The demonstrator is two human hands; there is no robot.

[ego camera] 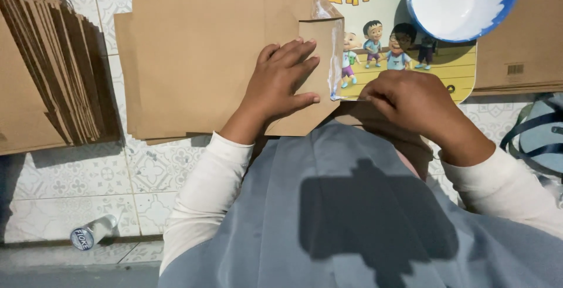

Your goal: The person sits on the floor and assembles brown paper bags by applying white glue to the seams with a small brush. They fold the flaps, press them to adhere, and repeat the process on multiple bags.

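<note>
On the tiled floor (88, 176) before you, the brown paper envelope (193, 59) lies flat on a small pile of like sheets, its right end folded into a flap with a glossy wet strip (336, 59) along the edge. Your left hand (281, 80) is spread open, palm down, pressing that flap; it grips nothing. Your right hand (410, 103) is curled just beside the strip, fingers drawn together, and whether they pinch anything cannot be told. Judged from its look, the paper is light, thin and easily creased, and the wet edge likely tacky, so hold it by the dry face, clear of the strip. A blue bowl (463, 0) of white paste sits on a cartoon-printed board (404, 71); stacked envelopes (53, 59) stand to the left.
</note>
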